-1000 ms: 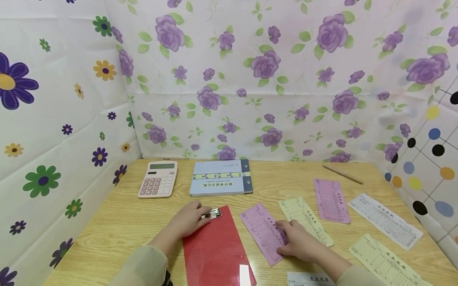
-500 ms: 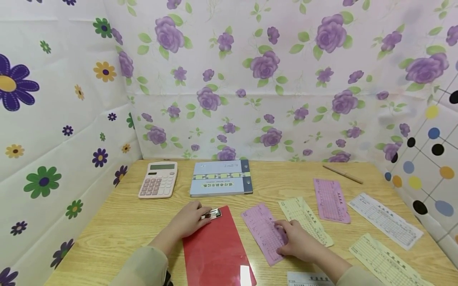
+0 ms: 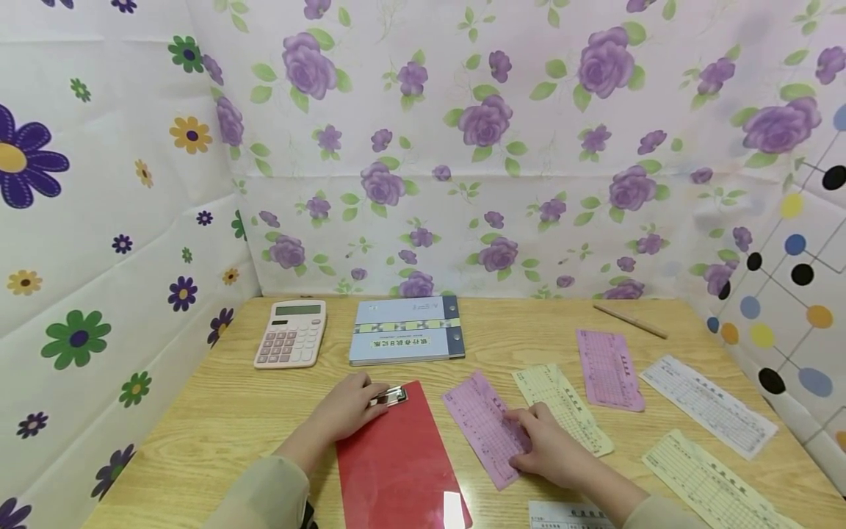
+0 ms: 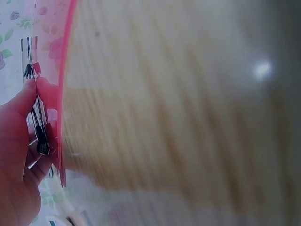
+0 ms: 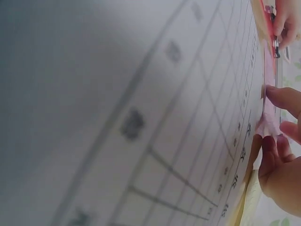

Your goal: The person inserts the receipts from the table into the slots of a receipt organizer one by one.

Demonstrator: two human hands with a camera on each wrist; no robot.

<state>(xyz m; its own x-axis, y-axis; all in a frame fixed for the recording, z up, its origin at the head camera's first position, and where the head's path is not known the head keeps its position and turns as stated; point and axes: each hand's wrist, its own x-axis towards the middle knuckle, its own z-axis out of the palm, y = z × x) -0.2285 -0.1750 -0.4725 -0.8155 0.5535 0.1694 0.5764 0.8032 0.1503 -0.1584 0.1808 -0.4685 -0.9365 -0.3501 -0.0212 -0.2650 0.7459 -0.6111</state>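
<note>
My left hand (image 3: 350, 405) is at the top of a red clipboard (image 3: 399, 463), its thumb and fingers gripping the metal clip (image 3: 395, 395). The left wrist view shows the thumb (image 4: 23, 99) against the clip's wire lever (image 4: 29, 59). To the right, my right hand (image 3: 550, 444) pinches a pink printed slip (image 3: 485, 426) by its right edge, thumb and fingertips close together. In the right wrist view the pink slip (image 5: 269, 123) bows up between thumb and fingers. A yellow slip (image 3: 562, 408) lies just beyond that hand, partly covered by it.
A calculator (image 3: 291, 334) and a blue account book (image 3: 406, 349) stand at the back. On the right lie another pink slip (image 3: 609, 371), white slip (image 3: 707, 404), yellow slip (image 3: 717, 477) and a pen (image 3: 631, 321). Another white slip (image 3: 562, 516) is near the front edge. Patterned cloth surrounds the table.
The far end of the pink slip has shifted slightly, now a little higher in the head view. Both hands keep nearly the same place and grip.
</note>
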